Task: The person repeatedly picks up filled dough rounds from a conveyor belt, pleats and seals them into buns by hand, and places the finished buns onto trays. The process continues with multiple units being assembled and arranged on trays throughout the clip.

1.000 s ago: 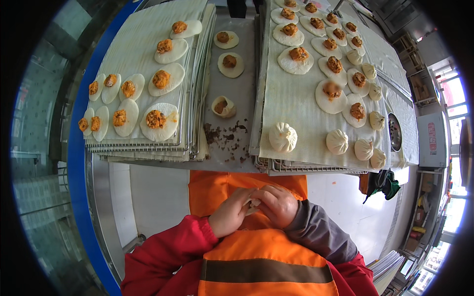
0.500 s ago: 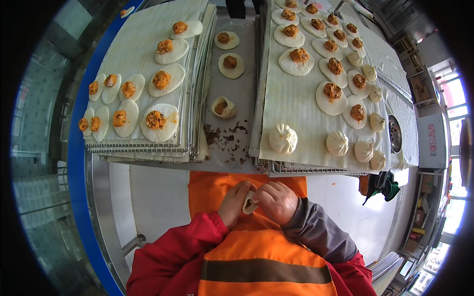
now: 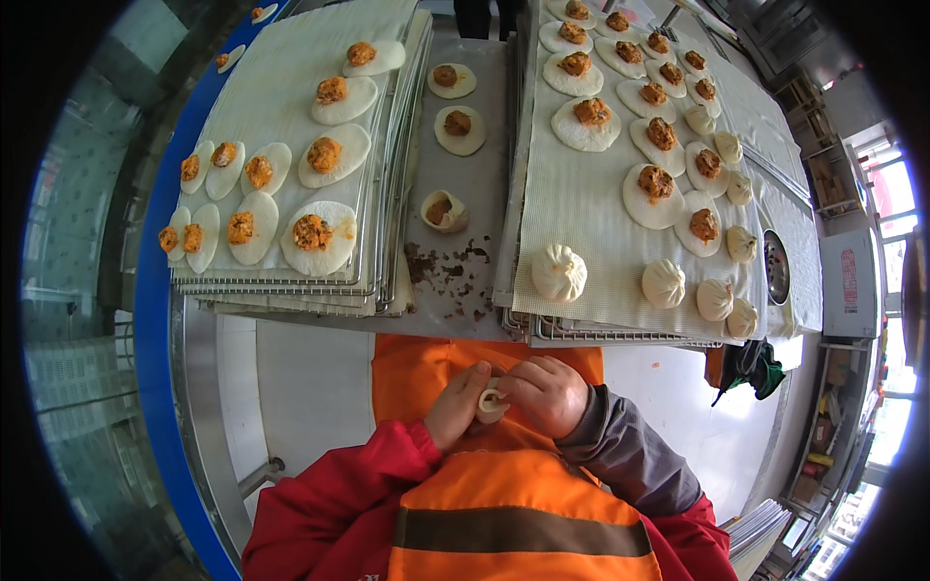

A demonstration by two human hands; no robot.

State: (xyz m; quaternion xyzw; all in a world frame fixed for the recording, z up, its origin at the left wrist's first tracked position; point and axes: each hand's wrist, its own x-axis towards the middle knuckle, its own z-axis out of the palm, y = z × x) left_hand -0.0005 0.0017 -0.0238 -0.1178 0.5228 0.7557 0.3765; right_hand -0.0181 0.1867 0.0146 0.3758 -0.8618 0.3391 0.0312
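Before the orange apron (image 3: pixel 523 479), the left hand (image 3: pixel 457 405) curls around a dough wrapper (image 3: pixel 492 412) while the right hand (image 3: pixel 552 397) pinches its open rim; its inside is hard to make out. The left rack (image 3: pixel 262 92) bears topped dough rounds (image 3: pixel 334 167); the right rack (image 3: pixel 581 208), pleated buns (image 3: pixel 559 274) too. Both racks' far ends are cut off.

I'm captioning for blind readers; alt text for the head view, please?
A person's left hand and right hand hold a partly closed dough wrapper before an orange apron. Beyond, mats bear open filled wrappers and pleated buns.
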